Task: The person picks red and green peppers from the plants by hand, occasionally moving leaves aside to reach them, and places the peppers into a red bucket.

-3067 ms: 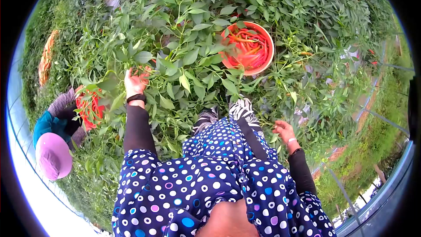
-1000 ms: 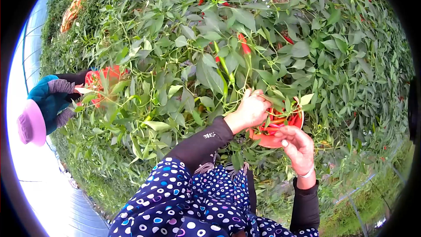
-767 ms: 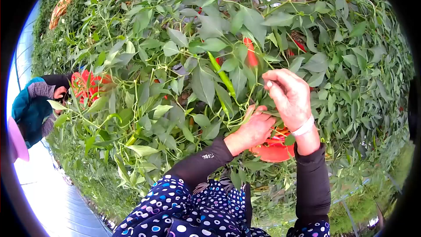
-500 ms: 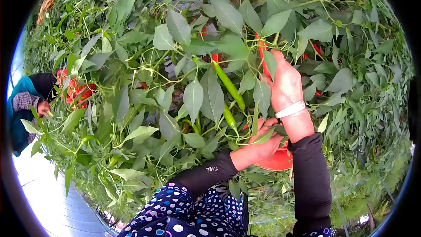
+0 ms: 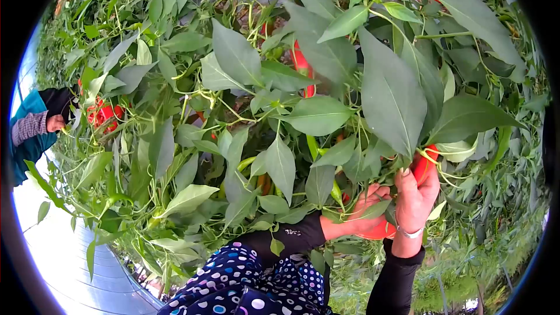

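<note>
My right hand (image 5: pixel 415 199), with a light band at the wrist, is closed around a red pepper (image 5: pixel 425 164) that still has its green stem among the leaves. To its left and slightly lower, my left hand (image 5: pixel 368 210) has curled fingers, partly covered by leaves; what it holds, if anything, is hidden. Just below the left hand shows part of a red container (image 5: pixel 380 231). A green pepper (image 5: pixel 336 193) hangs left of my left hand, and another red pepper (image 5: pixel 301 61) hangs higher up among the leaves.
Dense pepper plants surround both hands, with large leaves (image 5: pixel 394 90) in front of the upper stems. At the far left, a co-worker's hand (image 5: pixel 55 123) is near a red bag or container (image 5: pixel 105 115). A pale ground strip (image 5: pixel 64 245) runs along the lower left.
My right hand has moved right and down, now with a red pepper in its fingers. My left hand has shifted slightly right and down. Large leaves have swung into the upper right.
</note>
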The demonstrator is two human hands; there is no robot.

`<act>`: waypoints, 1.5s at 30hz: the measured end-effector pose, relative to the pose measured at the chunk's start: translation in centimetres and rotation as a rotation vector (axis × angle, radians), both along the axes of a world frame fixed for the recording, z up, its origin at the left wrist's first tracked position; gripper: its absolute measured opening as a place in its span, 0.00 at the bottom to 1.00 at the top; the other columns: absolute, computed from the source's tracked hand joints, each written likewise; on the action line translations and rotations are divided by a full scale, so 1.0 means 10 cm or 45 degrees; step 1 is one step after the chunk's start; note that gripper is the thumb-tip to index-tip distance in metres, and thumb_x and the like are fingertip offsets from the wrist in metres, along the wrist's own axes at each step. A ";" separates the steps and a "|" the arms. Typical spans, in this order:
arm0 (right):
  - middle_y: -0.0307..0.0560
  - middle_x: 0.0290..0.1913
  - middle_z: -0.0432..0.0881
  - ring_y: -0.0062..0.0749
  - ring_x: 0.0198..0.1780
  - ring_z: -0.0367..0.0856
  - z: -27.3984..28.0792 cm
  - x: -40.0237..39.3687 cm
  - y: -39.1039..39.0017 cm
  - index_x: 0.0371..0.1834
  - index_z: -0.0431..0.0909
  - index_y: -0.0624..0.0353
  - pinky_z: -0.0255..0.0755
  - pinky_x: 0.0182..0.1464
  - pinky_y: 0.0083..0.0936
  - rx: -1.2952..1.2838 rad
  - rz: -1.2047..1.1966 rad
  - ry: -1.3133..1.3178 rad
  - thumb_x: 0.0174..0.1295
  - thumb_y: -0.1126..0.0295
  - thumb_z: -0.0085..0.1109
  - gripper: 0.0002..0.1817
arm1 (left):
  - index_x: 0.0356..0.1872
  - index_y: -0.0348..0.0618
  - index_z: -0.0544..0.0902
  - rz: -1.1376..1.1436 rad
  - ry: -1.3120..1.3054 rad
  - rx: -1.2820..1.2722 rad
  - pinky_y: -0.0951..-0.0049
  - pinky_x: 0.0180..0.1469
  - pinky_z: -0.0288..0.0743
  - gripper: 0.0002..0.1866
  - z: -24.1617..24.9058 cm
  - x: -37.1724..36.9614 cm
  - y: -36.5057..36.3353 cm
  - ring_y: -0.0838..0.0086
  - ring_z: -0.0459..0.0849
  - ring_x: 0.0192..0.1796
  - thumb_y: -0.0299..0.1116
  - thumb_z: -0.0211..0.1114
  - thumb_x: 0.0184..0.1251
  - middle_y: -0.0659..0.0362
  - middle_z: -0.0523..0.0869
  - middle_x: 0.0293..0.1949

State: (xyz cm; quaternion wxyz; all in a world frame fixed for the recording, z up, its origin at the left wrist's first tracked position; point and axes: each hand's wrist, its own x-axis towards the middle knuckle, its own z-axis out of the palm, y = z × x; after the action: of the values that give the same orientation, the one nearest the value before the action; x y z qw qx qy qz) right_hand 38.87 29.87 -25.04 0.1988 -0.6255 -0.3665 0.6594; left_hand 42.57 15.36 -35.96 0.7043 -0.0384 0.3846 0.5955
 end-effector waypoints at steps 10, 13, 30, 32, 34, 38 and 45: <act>0.42 0.23 0.66 0.20 0.16 0.60 0.69 0.05 -0.70 0.28 0.63 0.62 0.55 0.15 0.15 -0.148 0.207 0.411 0.51 0.74 0.56 0.10 | 0.39 0.47 0.78 -0.543 1.608 0.584 0.62 0.55 0.58 0.11 0.34 -0.69 0.26 0.59 0.67 0.53 0.35 0.55 0.55 0.55 0.76 0.44; 0.44 0.23 0.69 0.27 0.22 0.70 0.67 -0.57 -0.06 0.26 0.66 0.63 0.65 0.23 0.20 0.250 0.331 0.605 0.49 0.74 0.59 0.10 | 0.39 0.48 0.78 -0.624 1.453 0.507 0.62 0.55 0.57 0.11 0.31 -0.72 0.28 0.59 0.67 0.53 0.35 0.55 0.55 0.55 0.76 0.44; 0.37 0.34 0.77 0.18 0.31 0.75 -0.93 -1.65 0.68 0.49 0.69 0.63 0.69 0.29 0.16 -0.610 0.463 0.435 0.56 0.68 0.56 0.19 | 0.38 0.51 0.79 -0.647 1.404 0.450 0.61 0.57 0.56 0.11 0.30 -0.71 0.28 0.63 0.68 0.54 0.36 0.55 0.53 0.59 0.77 0.43; 0.35 0.30 0.75 0.16 0.26 0.73 -0.89 -1.60 0.58 0.48 0.69 0.60 0.64 0.25 0.13 -0.475 0.370 0.494 0.54 0.67 0.58 0.19 | 0.38 0.51 0.79 -0.674 1.399 0.443 0.61 0.58 0.55 0.11 0.30 -0.73 0.22 0.63 0.68 0.54 0.36 0.55 0.53 0.60 0.78 0.43; 0.34 0.29 0.76 0.17 0.26 0.74 -0.86 -1.52 0.54 0.47 0.71 0.58 0.65 0.24 0.12 -0.459 0.284 0.493 0.50 0.67 0.63 0.20 | 0.38 0.51 0.79 -0.697 1.405 0.440 0.61 0.58 0.55 0.11 0.31 -0.75 0.18 0.64 0.68 0.54 0.36 0.55 0.53 0.60 0.78 0.43; 0.36 0.33 0.78 0.21 0.32 0.78 -0.75 -1.20 0.34 0.46 0.73 0.58 0.70 0.30 0.14 -0.421 0.066 0.564 0.48 0.71 0.63 0.19 | 0.38 0.52 0.79 -0.745 1.400 0.430 0.61 0.58 0.55 0.11 0.35 -0.79 0.11 0.65 0.69 0.54 0.37 0.55 0.53 0.61 0.78 0.43; 0.40 0.27 0.73 0.31 0.34 0.75 -0.44 -1.11 -0.08 0.39 0.71 0.59 0.68 0.45 0.29 -0.469 -0.086 0.795 0.47 0.71 0.59 0.15 | 0.38 0.53 0.80 -0.828 1.391 0.412 0.60 0.59 0.54 0.12 0.37 -0.93 0.03 0.66 0.69 0.54 0.37 0.55 0.52 0.63 0.79 0.43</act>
State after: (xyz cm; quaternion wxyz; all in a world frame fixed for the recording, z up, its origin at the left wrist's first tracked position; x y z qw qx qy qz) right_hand 27.72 29.06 -29.39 0.2069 -0.4311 -0.1422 0.8667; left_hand 33.29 15.70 -32.22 0.5485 0.4943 0.5845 0.3363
